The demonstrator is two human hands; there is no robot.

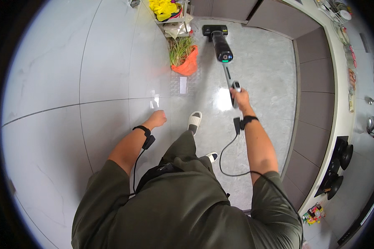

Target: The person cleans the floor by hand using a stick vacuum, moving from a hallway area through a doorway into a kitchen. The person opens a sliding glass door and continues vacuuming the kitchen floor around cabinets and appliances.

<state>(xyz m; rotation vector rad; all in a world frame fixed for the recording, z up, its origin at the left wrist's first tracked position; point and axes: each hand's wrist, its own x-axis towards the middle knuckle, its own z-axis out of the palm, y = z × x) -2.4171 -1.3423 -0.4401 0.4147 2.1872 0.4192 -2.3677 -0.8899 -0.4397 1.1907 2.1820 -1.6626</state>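
My right hand [242,99] is wrapped around the black-and-grey handle of an upright floor cleaner [222,46]. A grey pole runs from the handle to its dark cylindrical body, where a green light glows. The wide black floor head [215,30] rests on the grey tile floor [261,81], close to the cabinets at the far end. My left hand [157,118] hangs beside the white tiled wall, fingers curled into a fist, with nothing visible in it. Each wrist wears a black strap with a cabled device.
Left of the cleaner, an orange plastic bag [187,63] of long green vegetables sits by a white shelf rack [171,21] with a yellow bag. A white card [183,85] lies nearby. Grey cabinets [316,93] line the right under a counter with a gas stove [333,168]. White slippers [194,119] are on my feet.
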